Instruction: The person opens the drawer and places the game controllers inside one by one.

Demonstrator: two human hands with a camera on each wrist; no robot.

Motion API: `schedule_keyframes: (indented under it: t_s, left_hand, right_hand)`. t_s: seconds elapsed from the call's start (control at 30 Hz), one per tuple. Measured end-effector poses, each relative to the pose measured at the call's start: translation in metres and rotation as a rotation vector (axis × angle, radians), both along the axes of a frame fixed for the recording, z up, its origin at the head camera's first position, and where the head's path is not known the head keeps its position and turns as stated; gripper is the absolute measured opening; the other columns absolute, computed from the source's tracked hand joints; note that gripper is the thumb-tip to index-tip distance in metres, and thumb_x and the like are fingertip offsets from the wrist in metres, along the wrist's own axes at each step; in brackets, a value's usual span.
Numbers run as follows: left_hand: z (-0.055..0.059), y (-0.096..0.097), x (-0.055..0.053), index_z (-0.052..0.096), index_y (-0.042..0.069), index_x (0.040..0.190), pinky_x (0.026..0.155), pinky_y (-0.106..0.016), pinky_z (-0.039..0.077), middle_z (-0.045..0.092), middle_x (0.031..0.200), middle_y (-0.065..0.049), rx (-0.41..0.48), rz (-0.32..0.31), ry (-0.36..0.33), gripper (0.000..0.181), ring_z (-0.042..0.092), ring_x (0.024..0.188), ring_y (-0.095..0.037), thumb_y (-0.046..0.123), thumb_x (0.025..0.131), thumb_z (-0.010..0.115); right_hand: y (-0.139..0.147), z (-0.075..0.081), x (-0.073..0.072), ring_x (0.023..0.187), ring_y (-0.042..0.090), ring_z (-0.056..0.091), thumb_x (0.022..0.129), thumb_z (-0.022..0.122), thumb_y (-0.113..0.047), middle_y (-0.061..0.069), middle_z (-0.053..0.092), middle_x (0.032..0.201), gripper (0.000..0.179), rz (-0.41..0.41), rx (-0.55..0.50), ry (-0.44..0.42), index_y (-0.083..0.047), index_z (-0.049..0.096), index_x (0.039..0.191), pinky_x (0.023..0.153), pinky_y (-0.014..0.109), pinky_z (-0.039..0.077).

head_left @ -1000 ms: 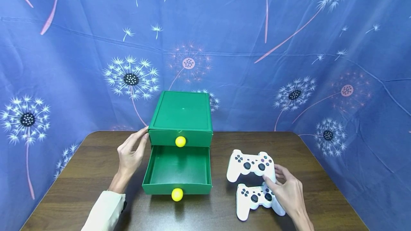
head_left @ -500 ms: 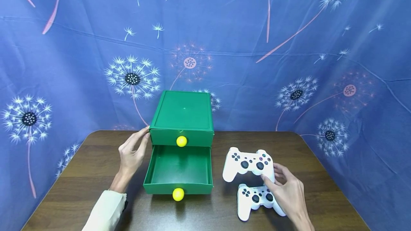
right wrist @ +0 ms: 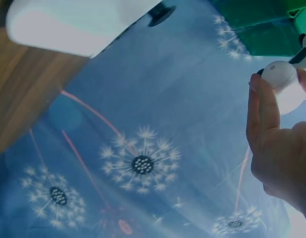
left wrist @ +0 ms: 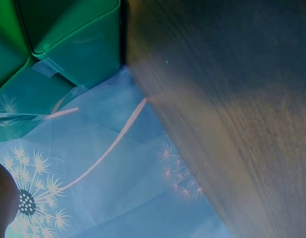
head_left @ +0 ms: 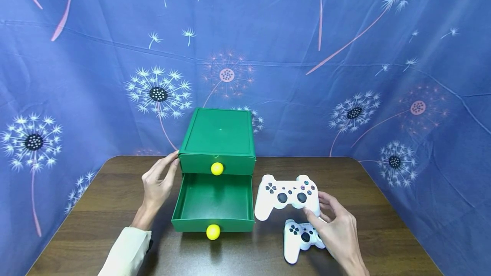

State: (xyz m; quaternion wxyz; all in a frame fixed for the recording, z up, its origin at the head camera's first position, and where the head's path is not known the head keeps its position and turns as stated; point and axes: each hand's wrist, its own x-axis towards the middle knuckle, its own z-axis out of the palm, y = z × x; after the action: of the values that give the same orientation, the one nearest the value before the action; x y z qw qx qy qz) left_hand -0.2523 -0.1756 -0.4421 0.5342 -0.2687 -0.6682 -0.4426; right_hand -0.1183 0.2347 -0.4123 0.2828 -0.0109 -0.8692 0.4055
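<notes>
My right hand (head_left: 339, 229) pinches the right grip of a white game controller (head_left: 268, 197), which hangs above the table between the green drawer cabinet and me. In the right wrist view my fingers (right wrist: 264, 106) and thumb close on the rounded grip end. A second white game controller (head_left: 293, 242) lies on the table beneath, partly hidden by my hand. The two-drawer cabinet (head_left: 218, 133) has its upper drawer in and its lower drawer (head_left: 216, 203) pulled out, with nothing inside. My left hand (head_left: 159, 180) touches the cabinet's left side with extended fingers.
Both drawers carry round yellow knobs, the upper knob (head_left: 217, 168) and the lower knob (head_left: 213, 232). The brown wooden table (head_left: 103, 216) ends against a blue dandelion-patterned cloth (head_left: 276, 118) at the back and sides.
The controller in my right hand has risen and shifted left, toward the cabinet, away from the one lying on the table. My left hand and the drawers stay as they were.
</notes>
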Motion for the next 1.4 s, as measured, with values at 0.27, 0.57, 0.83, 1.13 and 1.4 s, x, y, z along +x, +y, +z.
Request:
schedule_keyframes:
  t_s: [0.27, 0.57, 0.83, 1.13, 1.4]
  left_hand:
    - [0.005, 0.004, 0.004, 0.073, -0.014, 0.109, 0.092, -0.016, 0.052, 0.074, 0.102, -0.028, 0.005, -0.002, -0.004, 0.038, 0.066, 0.107, 0.001, -0.03, 0.074, 0.07]
    - [0.008, 0.005, 0.005, 0.073, -0.015, 0.109, 0.092, -0.015, 0.052, 0.074, 0.102, -0.028, 0.011, -0.008, 0.002, 0.04, 0.066, 0.106, 0.0, -0.031, 0.073, 0.069]
    - [-0.002, 0.0, -0.002, 0.074, -0.011, 0.112, 0.092, -0.017, 0.053, 0.075, 0.106, -0.025, 0.007, -0.01, 0.01, 0.034, 0.068, 0.106, -0.003, -0.023, 0.08, 0.072]
    - [0.0, 0.0, 0.0, 0.074, -0.013, 0.11, 0.092, -0.016, 0.053, 0.074, 0.104, -0.026, 0.003, -0.007, 0.026, 0.027, 0.068, 0.105, -0.003, -0.019, 0.084, 0.072]
    - [0.0, 0.0, 0.0, 0.074, -0.012, 0.11, 0.091, -0.015, 0.052, 0.075, 0.103, -0.026, 0.003, 0.013, 0.023, 0.036, 0.068, 0.103, -0.003, -0.025, 0.077, 0.071]
  right_hand:
    - [-0.018, 0.001, -0.002, 0.096, 0.028, 0.071, 0.075, 0.088, 0.006, 0.016, 0.074, 0.11, 0.05, 0.043, -0.027, 0.001, 0.004, 0.069, 0.121, 0.076, 0.031, 0.062]
    - [-0.039, -0.003, -0.007, 0.094, 0.031, 0.073, 0.072, 0.088, 0.008, 0.015, 0.074, 0.108, 0.052, 0.107, -0.06, 0.023, 0.004, 0.069, 0.121, 0.075, 0.032, 0.063]
    - [-0.054, -0.002, -0.007, 0.094, 0.031, 0.074, 0.074, 0.088, 0.007, 0.016, 0.074, 0.108, 0.053, 0.143, -0.072, 0.032, 0.003, 0.069, 0.122, 0.075, 0.035, 0.063]
    - [-0.073, -0.003, -0.009, 0.095, 0.029, 0.074, 0.075, 0.089, 0.004, 0.013, 0.074, 0.109, 0.051, 0.175, -0.086, 0.018, 0.0, 0.07, 0.122, 0.074, 0.035, 0.063]
    - [-0.087, -0.002, -0.01, 0.096, 0.027, 0.072, 0.076, 0.088, 0.003, 0.01, 0.073, 0.11, 0.049, 0.206, -0.107, 0.012, -0.003, 0.071, 0.121, 0.075, 0.036, 0.063]
